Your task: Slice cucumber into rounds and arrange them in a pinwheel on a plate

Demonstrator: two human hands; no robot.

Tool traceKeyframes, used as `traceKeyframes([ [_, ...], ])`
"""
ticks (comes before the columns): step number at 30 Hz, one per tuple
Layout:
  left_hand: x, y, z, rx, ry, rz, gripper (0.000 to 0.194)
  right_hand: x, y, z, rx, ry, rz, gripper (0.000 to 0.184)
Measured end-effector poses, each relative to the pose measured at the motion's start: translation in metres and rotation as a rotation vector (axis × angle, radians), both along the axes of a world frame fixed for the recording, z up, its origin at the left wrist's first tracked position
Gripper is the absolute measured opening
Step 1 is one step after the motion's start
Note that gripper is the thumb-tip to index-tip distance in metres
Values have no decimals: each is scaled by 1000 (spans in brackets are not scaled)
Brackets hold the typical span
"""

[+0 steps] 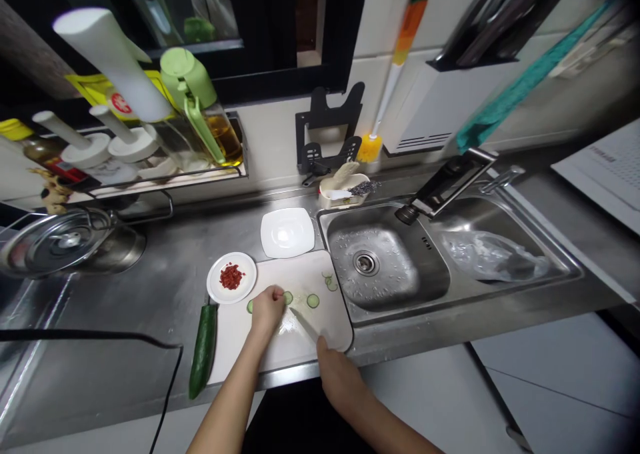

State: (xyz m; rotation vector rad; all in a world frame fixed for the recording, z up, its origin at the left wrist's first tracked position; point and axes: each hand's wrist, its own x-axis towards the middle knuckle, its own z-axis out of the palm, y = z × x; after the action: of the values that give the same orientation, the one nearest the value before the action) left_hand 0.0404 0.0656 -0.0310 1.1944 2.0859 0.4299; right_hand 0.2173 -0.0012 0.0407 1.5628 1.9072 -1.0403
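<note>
On the white cutting board (pixel 235 347), my left hand (pixel 267 311) has its fingers pinched together at the edge of a thin cucumber slice (pixel 288 298). My right hand (pixel 340 374) is closed around the handle of a knife (pixel 305 324), whose blade points up and left toward that slice. To the right of the blade tip lies another cucumber slice (pixel 313 301), flat on the board. One more slice (pixel 250 305) is partly hidden behind my left hand. Thin green cucumber peelings (pixel 330 282) rest near the board's upper right corner.
A whole cucumber (pixel 203 351) lies along the board's left side. Behind it sit a plate (pixel 214 287) of chopped red pieces and a white square dish (pixel 287 233). The sink (pixel 345 241) borders the board's right; a lidded pot (pixel 75 247) stands far left. A black cable (pixel 100 335) crosses the counter.
</note>
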Motion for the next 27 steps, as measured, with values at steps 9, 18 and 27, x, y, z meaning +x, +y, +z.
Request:
traceKeyframes([
  [9,-1,-21,-9,52,-55,137,12,3,5,6,-17,-25,42,62],
  [18,0,-21,-9,68,-48,162,13,-10,7,8,57,0,22,55],
  [27,-1,-19,-10,83,-49,151,12,-28,14,5,49,27,5,52],
])
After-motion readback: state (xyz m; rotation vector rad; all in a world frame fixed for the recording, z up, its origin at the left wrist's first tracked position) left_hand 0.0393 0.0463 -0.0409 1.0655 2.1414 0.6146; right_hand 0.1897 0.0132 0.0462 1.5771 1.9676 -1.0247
